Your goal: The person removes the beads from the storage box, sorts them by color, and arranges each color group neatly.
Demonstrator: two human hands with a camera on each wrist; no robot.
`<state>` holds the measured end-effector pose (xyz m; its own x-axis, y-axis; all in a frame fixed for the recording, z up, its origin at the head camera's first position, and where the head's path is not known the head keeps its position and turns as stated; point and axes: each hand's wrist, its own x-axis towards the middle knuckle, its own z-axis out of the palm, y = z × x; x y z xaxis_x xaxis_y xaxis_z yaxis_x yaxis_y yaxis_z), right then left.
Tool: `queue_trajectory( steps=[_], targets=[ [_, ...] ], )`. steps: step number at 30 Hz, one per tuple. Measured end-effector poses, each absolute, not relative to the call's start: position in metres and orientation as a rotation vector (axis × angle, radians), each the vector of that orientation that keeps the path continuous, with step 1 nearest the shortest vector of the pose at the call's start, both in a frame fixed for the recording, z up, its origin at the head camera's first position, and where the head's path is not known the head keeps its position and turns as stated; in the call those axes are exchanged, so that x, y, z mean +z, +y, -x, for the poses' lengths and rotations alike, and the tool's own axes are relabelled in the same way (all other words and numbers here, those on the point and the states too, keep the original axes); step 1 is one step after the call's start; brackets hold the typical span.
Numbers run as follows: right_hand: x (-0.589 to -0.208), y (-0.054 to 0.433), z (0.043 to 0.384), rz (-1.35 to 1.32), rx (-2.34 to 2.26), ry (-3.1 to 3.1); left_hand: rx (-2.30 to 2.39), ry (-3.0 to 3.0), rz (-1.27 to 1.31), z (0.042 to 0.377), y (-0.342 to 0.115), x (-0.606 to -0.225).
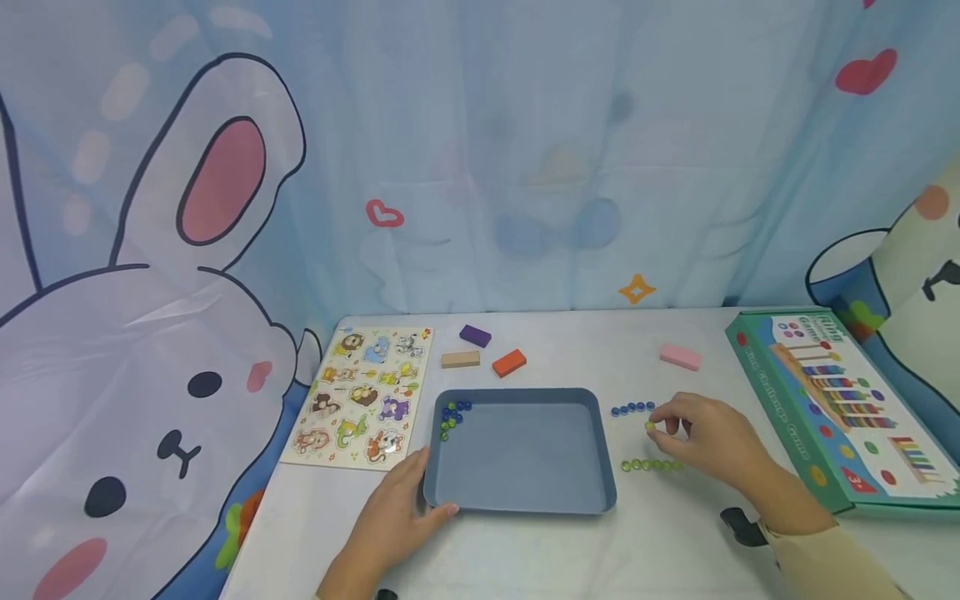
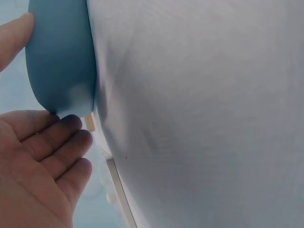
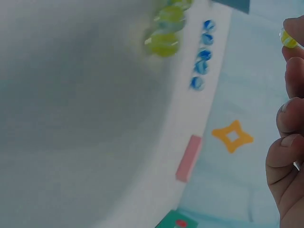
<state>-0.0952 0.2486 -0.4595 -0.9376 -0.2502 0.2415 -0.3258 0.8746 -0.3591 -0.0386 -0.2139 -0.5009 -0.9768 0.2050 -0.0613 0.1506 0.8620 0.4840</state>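
Observation:
My right hand [image 1: 708, 437] pinches a yellow-green marble [image 3: 288, 39] between thumb and fingertip, above the white table to the right of the tray. Below that hand runs a row of green marbles [image 1: 636, 465]; behind it is a row of blue marbles [image 1: 632, 408], partly covered by the fingers. At the near left corner of the grey-blue tray [image 1: 525, 493], my left hand [image 1: 393, 512] rests with its thumb against the front wall and relaxed fingers along the left side. Several blue marbles [image 1: 454, 412] and green marbles [image 1: 445, 429] sit in the tray's far left corner.
An animal puzzle board [image 1: 345, 408] lies left of the tray. Behind the tray are purple [image 1: 476, 336], tan [image 1: 460, 359] and orange blocks [image 1: 509, 363]. A pink block [image 1: 681, 357] lies farther right, near a green game box [image 1: 840, 408]. A printed curtain [image 1: 480, 167] hangs behind.

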Motion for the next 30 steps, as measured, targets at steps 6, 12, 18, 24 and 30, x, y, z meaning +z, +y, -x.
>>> queue_trajectory(
  steps=[6,12,18,24,30],
  targets=[
    [-0.475,0.270,0.088,-0.364,0.597,-2.955,0.746,2.924,-0.271,0.038,-0.213,-0.499],
    [-0.490,0.289,0.082,-0.353,0.607,-2.980,0.746,2.936,-0.275,0.037,-0.214,-0.499],
    [-0.494,0.295,0.076,-0.305,0.653,-3.085,0.759,2.934,-0.277,0.037,-0.213,-0.498],
    [-0.496,0.294,0.077,-0.270,0.647,-3.130,0.762,2.927,-0.276,0.036,-0.213,-0.497],
    [-0.499,0.295,0.078,-0.278,0.642,-3.179,0.766,2.922,-0.271,0.037,-0.214,-0.498]
  ],
)
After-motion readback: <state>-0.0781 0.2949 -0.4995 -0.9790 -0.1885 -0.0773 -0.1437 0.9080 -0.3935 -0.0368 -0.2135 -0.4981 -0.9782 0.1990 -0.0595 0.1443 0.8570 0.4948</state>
